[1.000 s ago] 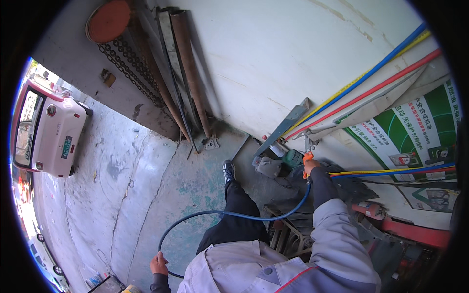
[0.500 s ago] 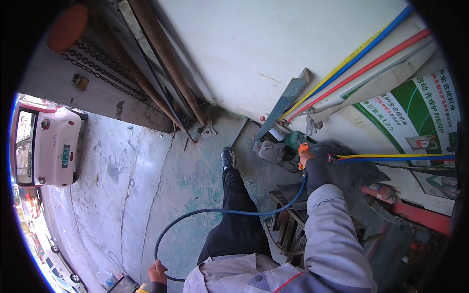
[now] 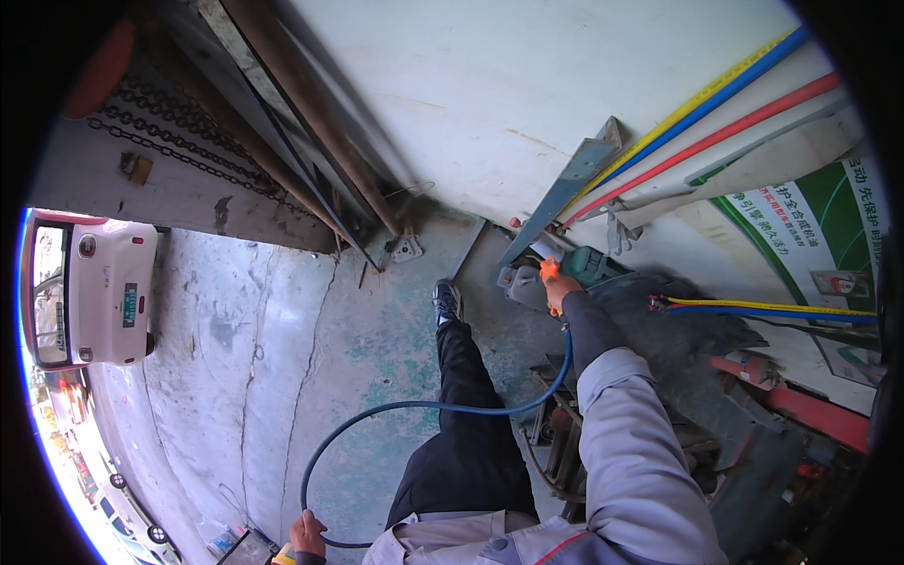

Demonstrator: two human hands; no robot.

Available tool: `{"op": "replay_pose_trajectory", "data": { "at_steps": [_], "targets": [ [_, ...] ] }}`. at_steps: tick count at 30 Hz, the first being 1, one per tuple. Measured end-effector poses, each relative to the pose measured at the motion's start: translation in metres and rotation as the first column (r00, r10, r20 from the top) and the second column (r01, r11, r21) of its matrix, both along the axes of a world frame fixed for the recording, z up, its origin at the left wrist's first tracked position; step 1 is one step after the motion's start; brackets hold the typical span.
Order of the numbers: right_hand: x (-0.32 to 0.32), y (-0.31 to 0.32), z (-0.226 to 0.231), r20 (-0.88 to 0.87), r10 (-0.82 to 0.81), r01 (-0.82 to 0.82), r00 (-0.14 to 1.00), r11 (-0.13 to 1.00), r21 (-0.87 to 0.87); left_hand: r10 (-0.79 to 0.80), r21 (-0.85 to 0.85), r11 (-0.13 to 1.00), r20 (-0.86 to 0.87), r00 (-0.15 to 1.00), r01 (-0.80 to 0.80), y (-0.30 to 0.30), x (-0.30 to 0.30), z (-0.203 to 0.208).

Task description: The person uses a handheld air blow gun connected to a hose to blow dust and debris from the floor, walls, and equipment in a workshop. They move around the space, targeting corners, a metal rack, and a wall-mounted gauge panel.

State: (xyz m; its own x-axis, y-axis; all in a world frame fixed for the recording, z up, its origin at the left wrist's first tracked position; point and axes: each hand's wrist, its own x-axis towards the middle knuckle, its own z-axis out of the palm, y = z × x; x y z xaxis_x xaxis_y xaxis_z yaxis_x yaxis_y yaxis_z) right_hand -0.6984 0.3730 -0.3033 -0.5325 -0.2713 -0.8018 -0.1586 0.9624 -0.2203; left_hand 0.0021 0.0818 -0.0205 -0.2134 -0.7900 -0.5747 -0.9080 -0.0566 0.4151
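My right hand (image 3: 560,290) is stretched forward and closed on an orange-handled nozzle (image 3: 549,272) at the end of a blue hose (image 3: 414,407). The nozzle is held against a green and grey machine (image 3: 574,268) that sits on a dark bench by the white wall. The hose loops down across my dark trouser leg and back to my left hand (image 3: 306,535), low at the picture's bottom edge. This hand grips the hose beside a yellow object (image 3: 282,559), whose kind I cannot tell.
Rusty steel bars (image 3: 311,113) and a chain (image 3: 179,141) lean against the wall at left. Blue, yellow and red cables (image 3: 716,113) run along the wall. A grey metal bracket (image 3: 565,188) slants above the machine. A pale pink car (image 3: 89,287) stands at far left on cracked concrete.
The view has tilted and shifted, so the car and wall appear lower and closer. My right hand stays on the nozzle at the machine; my left hand still holds the hose.
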Motion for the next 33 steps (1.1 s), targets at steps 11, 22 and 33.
{"op": "replay_pose_trajectory", "data": {
  "at_steps": [11, 22, 33],
  "targets": [
    [-0.011, -0.086, 0.063, -0.08, -0.114, 0.126, 0.99, 0.98, 0.154, 0.096, 0.015, 0.995, -0.044, 0.994, -0.096, 0.01, 0.004, -0.005],
    [-0.017, 0.027, -0.004, -0.003, -0.271, 0.267, 0.963, 0.946, 0.186, 0.166, 0.031, 0.986, 0.023, 0.986, -0.167, 0.021, 0.025, -0.009],
    [0.04, 0.215, 0.026, 0.231, -0.849, 0.808, 0.476, 0.525, 0.267, 0.072, 0.112, 0.991, -0.014, 0.997, -0.07, 0.005, 0.005, -0.01]
  ]
}}
